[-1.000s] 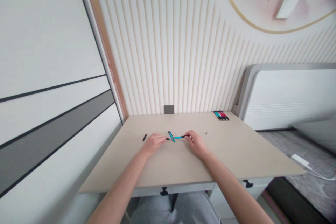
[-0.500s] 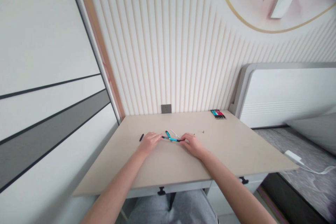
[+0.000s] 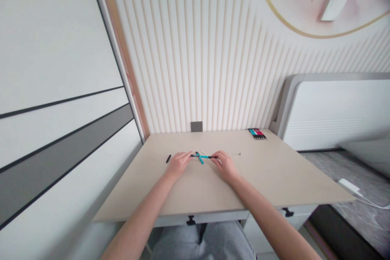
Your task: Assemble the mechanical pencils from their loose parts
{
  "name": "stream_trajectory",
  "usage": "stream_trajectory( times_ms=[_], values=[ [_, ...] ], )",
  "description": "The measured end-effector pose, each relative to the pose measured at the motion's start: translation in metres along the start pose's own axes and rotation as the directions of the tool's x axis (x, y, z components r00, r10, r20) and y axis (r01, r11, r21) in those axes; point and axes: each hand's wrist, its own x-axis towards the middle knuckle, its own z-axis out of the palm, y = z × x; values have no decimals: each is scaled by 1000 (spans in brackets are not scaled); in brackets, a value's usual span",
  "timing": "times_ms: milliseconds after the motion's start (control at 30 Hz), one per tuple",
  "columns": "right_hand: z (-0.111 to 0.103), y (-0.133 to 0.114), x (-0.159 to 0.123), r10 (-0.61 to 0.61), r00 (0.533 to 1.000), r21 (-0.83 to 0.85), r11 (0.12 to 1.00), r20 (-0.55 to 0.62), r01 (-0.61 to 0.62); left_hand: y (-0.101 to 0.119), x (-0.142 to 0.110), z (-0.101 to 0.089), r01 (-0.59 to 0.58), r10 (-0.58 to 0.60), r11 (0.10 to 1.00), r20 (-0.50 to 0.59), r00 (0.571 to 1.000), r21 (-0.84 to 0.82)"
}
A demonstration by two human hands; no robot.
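Between my two hands a blue and black pen (image 3: 204,156) is held level just above the desk. My left hand (image 3: 179,163) is closed on its black left end, and my right hand (image 3: 224,163) pinches the dark right end. Under the held pen lies a blue pen part (image 3: 200,161) with a dark tip, set at a slant. A thin white stick (image 3: 204,152), perhaps a refill, lies just behind, partly hidden by the pen and my right hand. To the left of my left hand rests a short black piece (image 3: 168,158), like a pen cap.
Several coloured pens (image 3: 257,134) lie in a row at the desk's (image 3: 195,195) back right. A tiny metallic piece (image 3: 239,154) sits right of my right hand. A socket (image 3: 196,126) is on the wall behind. A white box with a cable (image 3: 348,186) lies on the bed at right.
Both hands keep hold of the pen. It dipped at its right end half a second ago and is nearly level now. The whole view shifted left, then back.
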Motion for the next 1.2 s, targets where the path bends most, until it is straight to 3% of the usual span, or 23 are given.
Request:
stream_trajectory(
  times_ms=[333,767,1200],
  values=[
    [0,6,1,31,998,-2,1000,-55,-31,12,1,2,32,-31,999,45,999,-30],
    [-6,0,0,15,998,-7,1000,53,-15,11,3,-10,53,-50,998,73,996,-45],
    [-6,-1,0,-4,1000,-1,1000,30,4,9,4,-9,10,-3,999,155,988,-41]
  ],
)
